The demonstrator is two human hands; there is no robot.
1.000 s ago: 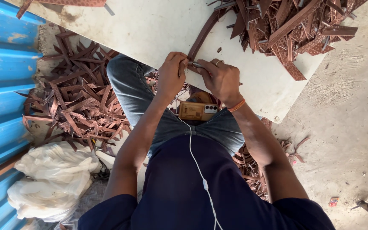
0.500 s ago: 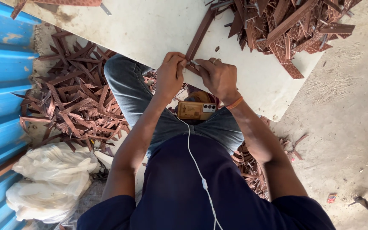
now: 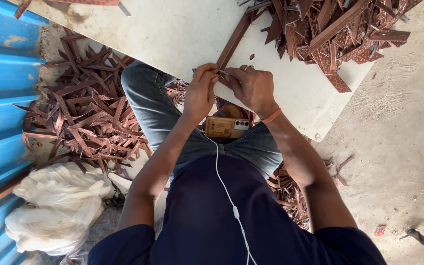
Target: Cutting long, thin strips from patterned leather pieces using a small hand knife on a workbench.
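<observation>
Between the earlier frames and now, both hands have kept their place at the near edge of the white board [image 3: 172, 34], and the long brown strip [image 3: 232, 41] has kept its slant; the view has drifted only slightly.

Strip position: it lies on the board in the upper centre of the frame. Its long axis runs from the hands up and to the right, toward the heap of brown strips [image 3: 339, 29] in the upper right. Its lower end meets the fingers of both hands.

Left hand [image 3: 200, 91]: fingers pressed together, pinching at the strip's lower end from the left side of the frame.

Right hand [image 3: 252, 87]: fingers curled and closed at the same end from the right; what it grips beyond the strip cannot be told.

Both hands are about equally near the strip. Its free length points away from the person.

A phone [image 3: 226, 127] rests on the lap just below the hands, with a white earphone cable [image 3: 224, 186] running down the frame.
</observation>
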